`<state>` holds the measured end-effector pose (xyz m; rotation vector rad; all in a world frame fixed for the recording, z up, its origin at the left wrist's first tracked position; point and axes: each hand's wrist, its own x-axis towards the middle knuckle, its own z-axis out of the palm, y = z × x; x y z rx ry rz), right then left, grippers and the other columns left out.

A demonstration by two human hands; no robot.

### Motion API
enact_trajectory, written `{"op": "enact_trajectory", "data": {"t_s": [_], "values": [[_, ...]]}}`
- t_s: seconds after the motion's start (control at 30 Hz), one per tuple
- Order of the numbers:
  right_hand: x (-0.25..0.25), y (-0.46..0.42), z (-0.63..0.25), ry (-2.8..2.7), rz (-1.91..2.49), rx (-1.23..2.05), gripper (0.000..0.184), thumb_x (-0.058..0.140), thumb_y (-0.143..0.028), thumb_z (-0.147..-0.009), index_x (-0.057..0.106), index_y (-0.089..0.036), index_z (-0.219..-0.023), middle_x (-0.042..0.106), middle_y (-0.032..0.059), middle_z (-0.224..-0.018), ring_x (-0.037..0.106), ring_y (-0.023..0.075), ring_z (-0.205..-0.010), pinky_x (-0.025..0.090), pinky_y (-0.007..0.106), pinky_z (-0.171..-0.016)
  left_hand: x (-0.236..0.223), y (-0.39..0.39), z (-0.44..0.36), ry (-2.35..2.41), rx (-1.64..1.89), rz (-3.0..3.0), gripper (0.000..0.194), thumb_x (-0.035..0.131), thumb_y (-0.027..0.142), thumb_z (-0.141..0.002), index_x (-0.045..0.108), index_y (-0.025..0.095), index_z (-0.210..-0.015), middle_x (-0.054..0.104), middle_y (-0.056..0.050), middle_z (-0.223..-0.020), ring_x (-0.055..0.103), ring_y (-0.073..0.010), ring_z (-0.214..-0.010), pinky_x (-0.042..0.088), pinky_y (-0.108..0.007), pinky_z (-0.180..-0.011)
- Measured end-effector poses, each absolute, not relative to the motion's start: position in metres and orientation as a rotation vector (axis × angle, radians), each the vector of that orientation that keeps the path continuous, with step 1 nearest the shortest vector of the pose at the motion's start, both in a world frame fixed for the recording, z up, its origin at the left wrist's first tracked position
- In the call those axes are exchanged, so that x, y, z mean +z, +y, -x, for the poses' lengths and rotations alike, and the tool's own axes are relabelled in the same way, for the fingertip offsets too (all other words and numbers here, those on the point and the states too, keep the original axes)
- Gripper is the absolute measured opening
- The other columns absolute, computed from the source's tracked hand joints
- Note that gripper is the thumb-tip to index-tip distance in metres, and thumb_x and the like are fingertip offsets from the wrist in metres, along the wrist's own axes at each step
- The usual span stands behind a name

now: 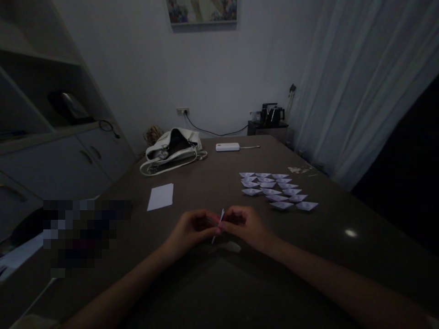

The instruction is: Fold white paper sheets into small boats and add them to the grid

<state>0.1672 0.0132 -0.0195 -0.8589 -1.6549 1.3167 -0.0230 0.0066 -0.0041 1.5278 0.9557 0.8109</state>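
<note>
Between my two hands, above the near part of the table, is a small folded piece of white paper [222, 213], seen almost edge-on. My left hand [194, 227] pinches it from the left with thumb and fingers. From the right, my right hand [247, 227] pinches the same paper, its fingertips meeting those of the left. The fingers hide most of the folds. Beyond my right hand, several white paper boats [270, 192] stand in rows. A stack of white paper sheets [160, 197] lies flat beyond my left hand.
A white handbag [174, 148] lies open at the back left of the brown table [219, 178]. A white power bank [227, 146] with a short strap is at the back. Paper scraps [300, 170] lie near the right edge. A kettle [275, 114] stands beyond the table.
</note>
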Motion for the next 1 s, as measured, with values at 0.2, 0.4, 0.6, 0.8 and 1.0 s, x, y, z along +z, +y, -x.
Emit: {"op": "enact_trajectory", "data": {"t_s": [0.2, 0.4, 0.6, 0.8, 1.0], "values": [[-0.0176, 0.0126, -0.1676, -1.717, 0.876, 1.235, 0.021, 0.070, -0.034, -0.076, 0.064, -0.014, -0.076, 0.064, 0.0017, -0.070, 0.058, 0.0113, -0.063, 0.044, 0.023, -0.059, -0.0075, 0.0079, 0.0234, 0.945, 0.834, -1.529, 0.025, 0.077, 0.024, -0.069, 0.064, 0.013, -0.088, 0.070, -0.004, -0.082, 0.065, -0.0153, -0.076, 0.050, -0.024, -0.068], [-0.0185, 0.0138, -0.1677, -1.710, 0.864, 1.246, 0.020, 0.067, -0.034, -0.078, 0.064, -0.015, -0.080, 0.066, 0.0030, -0.075, 0.061, 0.0125, -0.068, 0.047, 0.025, -0.064, -0.0048, 0.0070, 0.0232, 0.991, 0.827, -1.558, 0.026, 0.074, 0.028, -0.072, 0.063, 0.013, -0.090, 0.071, -0.006, -0.084, 0.066, -0.0179, -0.079, 0.050, -0.027, -0.070], [-0.0167, 0.0107, -0.1665, -1.712, 0.876, 1.204, 0.010, 0.064, -0.024, -0.078, 0.060, -0.015, -0.078, 0.064, 0.0018, -0.074, 0.061, 0.0124, -0.069, 0.048, 0.025, -0.065, -0.0028, 0.0063, 0.0208, 1.053, 0.819, -1.590, 0.032, 0.072, 0.030, -0.073, 0.061, 0.012, -0.097, 0.070, -0.007, -0.081, 0.066, -0.0193, -0.077, 0.051, -0.029, -0.070], [-0.0210, 0.0073, -0.1620, -1.692, 0.953, 1.145, 0.019, 0.063, -0.019, -0.075, 0.049, -0.019, -0.088, 0.062, 0.0009, -0.079, 0.062, 0.0139, -0.071, 0.049, 0.027, -0.065, -0.0072, 0.0074, 0.0202, 1.046, 0.833, -1.753, 0.029, 0.070, 0.027, -0.074, 0.060, 0.012, -0.097, 0.069, -0.007, -0.082, 0.067, -0.0191, -0.078, 0.053, -0.032, -0.073], [-0.0218, 0.0058, -0.1620, -1.717, 1.023, 1.085, 0.024, 0.062, -0.020, -0.075, 0.046, -0.021, -0.093, 0.063, 0.0004, -0.077, 0.062, 0.0144, -0.069, 0.048, 0.026, -0.061, -0.0071, 0.0059, 0.0209, 1.040, 0.810, -1.846, 0.029, 0.069, 0.027, -0.076, 0.059, 0.013, -0.099, 0.068, -0.007, -0.084, 0.067, -0.0192, -0.077, 0.054, -0.032, -0.072]]}}
